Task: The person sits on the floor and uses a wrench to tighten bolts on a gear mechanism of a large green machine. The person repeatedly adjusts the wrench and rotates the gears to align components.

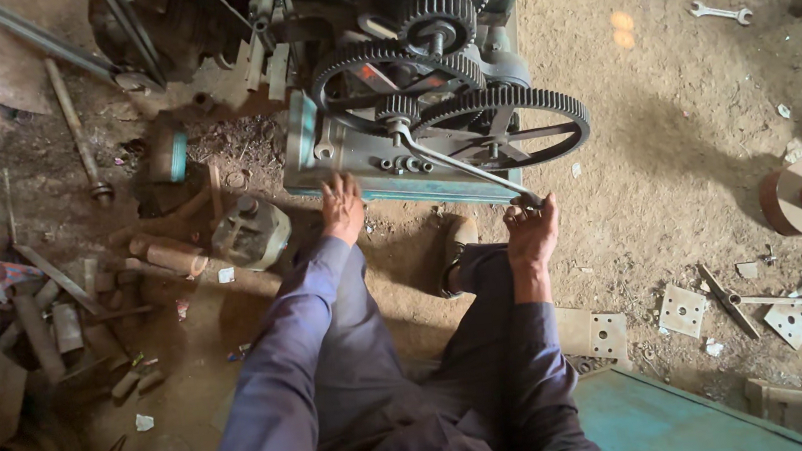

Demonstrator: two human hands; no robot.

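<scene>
The right hand (531, 233) has its fingers closed around the near end of a long wrench (463, 165), which runs up and left to a bolt on the machine (382, 147), just below its toothed gears (500, 123). The left hand (343, 208) rests flat, fingers spread and gripping nothing, on the machine's blue-green base edge, left of the wrench. A sandalled foot (454, 250) sits on the dirt floor (695, 152) between both hands. Square metal plates (684, 310) lie to the near right, scrap pieces (59, 315) to the left.
</scene>
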